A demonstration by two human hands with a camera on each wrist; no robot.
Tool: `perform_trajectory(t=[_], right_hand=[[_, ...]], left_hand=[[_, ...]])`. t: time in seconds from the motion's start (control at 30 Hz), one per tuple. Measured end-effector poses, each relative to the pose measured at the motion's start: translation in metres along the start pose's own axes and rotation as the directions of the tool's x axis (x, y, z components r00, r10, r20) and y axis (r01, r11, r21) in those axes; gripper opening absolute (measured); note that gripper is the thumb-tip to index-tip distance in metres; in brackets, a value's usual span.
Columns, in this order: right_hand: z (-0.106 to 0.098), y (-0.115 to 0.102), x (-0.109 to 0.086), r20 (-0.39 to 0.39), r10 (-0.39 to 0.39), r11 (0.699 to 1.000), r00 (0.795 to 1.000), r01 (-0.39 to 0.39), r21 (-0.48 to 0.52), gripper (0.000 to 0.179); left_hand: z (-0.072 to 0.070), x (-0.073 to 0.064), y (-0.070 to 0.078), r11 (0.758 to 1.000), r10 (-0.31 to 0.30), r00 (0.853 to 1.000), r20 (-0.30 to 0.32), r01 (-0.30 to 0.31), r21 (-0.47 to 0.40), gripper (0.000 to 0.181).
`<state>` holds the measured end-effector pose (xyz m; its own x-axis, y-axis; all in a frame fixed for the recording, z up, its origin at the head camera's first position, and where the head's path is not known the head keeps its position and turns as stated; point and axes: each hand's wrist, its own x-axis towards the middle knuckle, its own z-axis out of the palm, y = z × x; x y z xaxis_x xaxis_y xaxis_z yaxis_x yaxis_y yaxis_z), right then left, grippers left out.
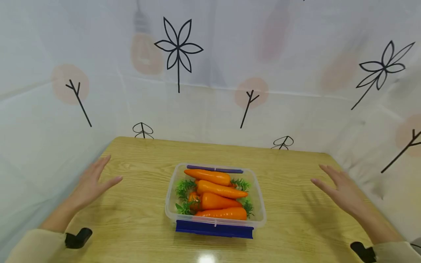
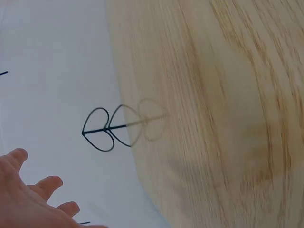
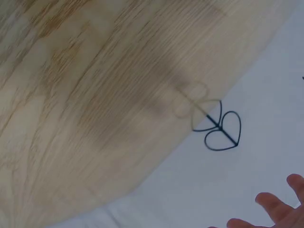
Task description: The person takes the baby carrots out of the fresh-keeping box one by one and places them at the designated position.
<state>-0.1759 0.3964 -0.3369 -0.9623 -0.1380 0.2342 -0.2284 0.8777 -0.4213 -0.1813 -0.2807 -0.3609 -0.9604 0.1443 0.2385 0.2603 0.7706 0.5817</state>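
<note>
A clear plastic container (image 1: 260, 197) with blue clip flaps (image 1: 214, 229) stands lidless near the middle of the table. Inside it lie several orange carrots (image 1: 222, 189) with green leafy tops (image 1: 185, 188), stacked crosswise. To the left of the container my left hand (image 1: 90, 186) is held over the table, thumb and fingers spread, holding nothing. On the other side my right hand (image 1: 343, 190) is raised in a similar way, its fingers extended and nothing in them. Both hands are well apart from the container. Each wrist view shows only some fingertips in a lower corner.
The light wood-grain table (image 1: 138, 157) runs to a white curtain (image 1: 210, 113) printed with black plant outlines, which hangs behind it and along both sides. A black strap (image 1: 78, 238) is on the left wrist, another strap (image 1: 363, 252) on the right.
</note>
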Motion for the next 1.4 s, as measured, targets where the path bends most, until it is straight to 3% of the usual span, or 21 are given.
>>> perform_trajectory(t=[0.13,0.27,0.67,1.0,1.4], right_hand=[[0.002,-0.014,0.001,0.014,-0.002,0.997,1.0,0.001,0.08,0.07],[0.004,-0.024,0.003,0.027,0.008,0.994,1.0,-0.01,0.108,0.071],[0.009,-0.053,0.011,0.032,0.031,0.994,0.999,-0.034,0.103,0.075],[0.011,-0.072,0.016,0.005,-0.015,0.994,1.0,0.014,0.113,0.076],[0.017,-0.085,0.024,0.013,-0.064,0.989,0.998,0.062,0.132,0.074]], left_hand=[[0.003,0.001,0.01,0.99,-0.013,1.0,0.021,0.016,-0.141,0.084],[0.008,0.001,0.02,0.977,-0.035,0.998,0.06,0.047,-0.209,0.086],[0.02,0.002,0.043,0.958,-0.067,0.995,0.072,0.084,-0.275,0.088],[0.033,0.003,0.054,0.937,-0.048,0.995,0.083,0.073,-0.341,0.085],[0.051,0.005,0.065,0.89,-0.046,0.99,0.135,0.102,-0.444,0.08]])
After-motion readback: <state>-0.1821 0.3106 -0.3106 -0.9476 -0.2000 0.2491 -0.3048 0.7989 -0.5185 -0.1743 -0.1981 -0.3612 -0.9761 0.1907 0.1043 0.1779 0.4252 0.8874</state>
